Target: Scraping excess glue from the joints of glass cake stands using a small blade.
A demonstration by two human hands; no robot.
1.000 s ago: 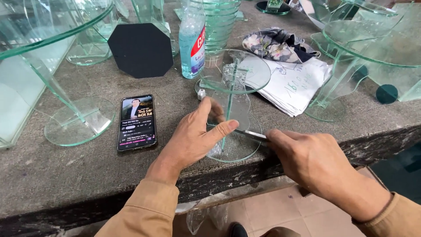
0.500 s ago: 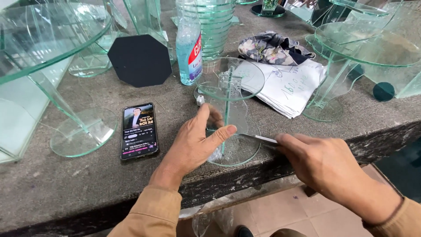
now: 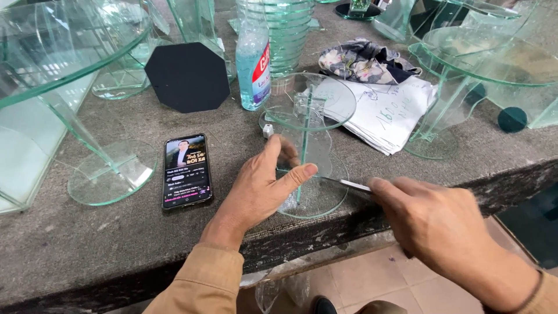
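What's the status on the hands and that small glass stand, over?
Left hand steadying glass stand. Right hand pressing thin blade against its base. Phone lies clear, left.

1. The glass stand (image 3: 307,145) under the left hand (image 3: 258,189) is clear, smooth and glossy, greenish at its cut edges.
2. The blade (image 3: 353,185) held by the right hand (image 3: 442,227) looks like bare, shiny metal.
3. The bench (image 3: 116,244) is rough, matt grey stone, chipped along its front edge.
4. The phone (image 3: 186,171) has a glossy glass screen.
5. The bottle (image 3: 254,64) is clear, shiny plastic.
6. The octagonal pad (image 3: 187,75) is matt black.
7. The paper sheets (image 3: 389,113) are matt white; the cloth (image 3: 366,61) is soft, patterned fabric.
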